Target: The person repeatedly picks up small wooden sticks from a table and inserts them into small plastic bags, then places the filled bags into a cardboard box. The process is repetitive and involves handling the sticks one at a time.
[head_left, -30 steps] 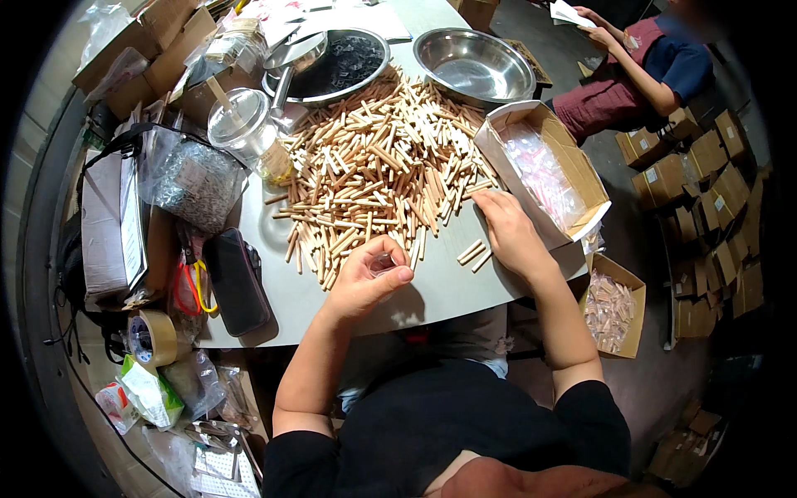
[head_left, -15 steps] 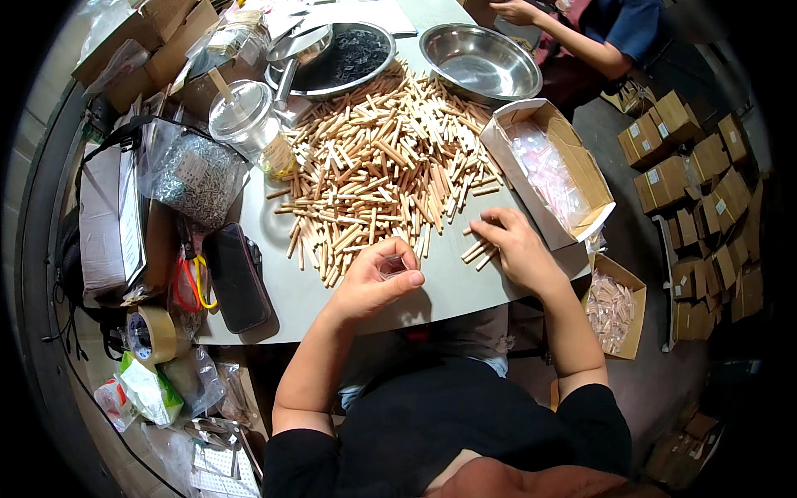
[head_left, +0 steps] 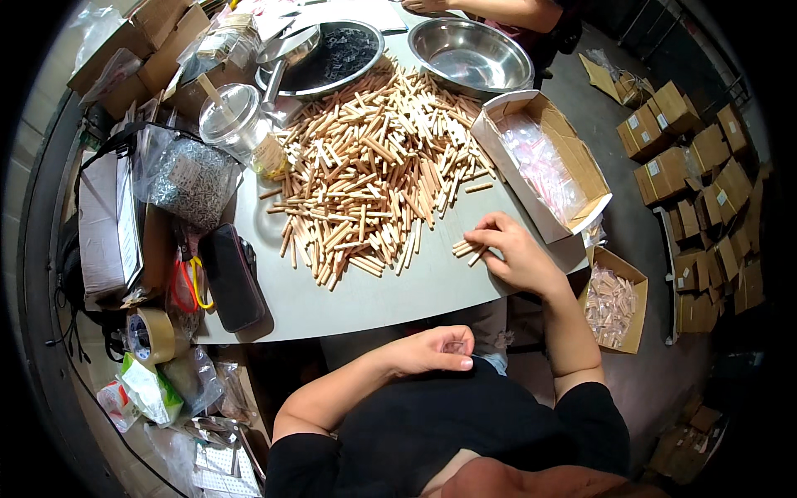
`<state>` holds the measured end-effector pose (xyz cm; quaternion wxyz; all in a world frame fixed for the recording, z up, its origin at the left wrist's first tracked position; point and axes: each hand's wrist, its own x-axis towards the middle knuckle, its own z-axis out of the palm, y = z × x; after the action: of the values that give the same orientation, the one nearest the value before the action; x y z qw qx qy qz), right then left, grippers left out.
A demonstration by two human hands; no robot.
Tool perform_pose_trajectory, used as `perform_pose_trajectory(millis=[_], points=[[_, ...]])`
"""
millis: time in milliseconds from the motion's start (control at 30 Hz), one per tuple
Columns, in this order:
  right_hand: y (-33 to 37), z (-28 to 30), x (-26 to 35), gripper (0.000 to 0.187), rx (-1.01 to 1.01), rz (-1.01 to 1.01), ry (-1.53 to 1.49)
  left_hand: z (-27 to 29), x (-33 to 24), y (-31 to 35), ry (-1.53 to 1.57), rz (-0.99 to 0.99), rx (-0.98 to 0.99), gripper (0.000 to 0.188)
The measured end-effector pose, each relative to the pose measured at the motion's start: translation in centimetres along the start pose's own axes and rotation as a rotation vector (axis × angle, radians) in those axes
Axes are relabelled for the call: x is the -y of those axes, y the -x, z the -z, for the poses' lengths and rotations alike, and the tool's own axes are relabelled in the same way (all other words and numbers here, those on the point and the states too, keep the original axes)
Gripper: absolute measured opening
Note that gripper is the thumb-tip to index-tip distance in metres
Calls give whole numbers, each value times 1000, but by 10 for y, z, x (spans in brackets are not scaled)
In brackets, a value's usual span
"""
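Note:
A big heap of short wooden sticks covers the middle of the pale table. My right hand rests on the table near its right front edge. Its thumb and fingertips close on a small bunch of sticks set apart from the heap. My left hand is off the table, held in front of my body just below the table's front edge. Its fingers are curled in, and I cannot tell whether it holds anything.
An open cardboard box of clear bags stands right of the heap. At the back are a steel bowl and a dark pan. A lidded plastic cup, a phone and a tape roll lie left. Another person's hand shows at the top.
My left hand has left the table and drawn back toward my body. My right hand has moved down to the small bunch of sticks near the table edge.

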<state>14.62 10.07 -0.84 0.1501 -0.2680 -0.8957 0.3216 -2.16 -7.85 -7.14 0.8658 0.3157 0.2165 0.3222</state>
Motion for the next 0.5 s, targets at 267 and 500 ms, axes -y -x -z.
perform_pose_trajectory(millis=[267,500], points=[[26,-26,19,36,66,161,-78,14,32,-13,368,55,-150,23],[54,-25,49,33,290,132,-332,-7,4,-12,320,18,-186,29]])
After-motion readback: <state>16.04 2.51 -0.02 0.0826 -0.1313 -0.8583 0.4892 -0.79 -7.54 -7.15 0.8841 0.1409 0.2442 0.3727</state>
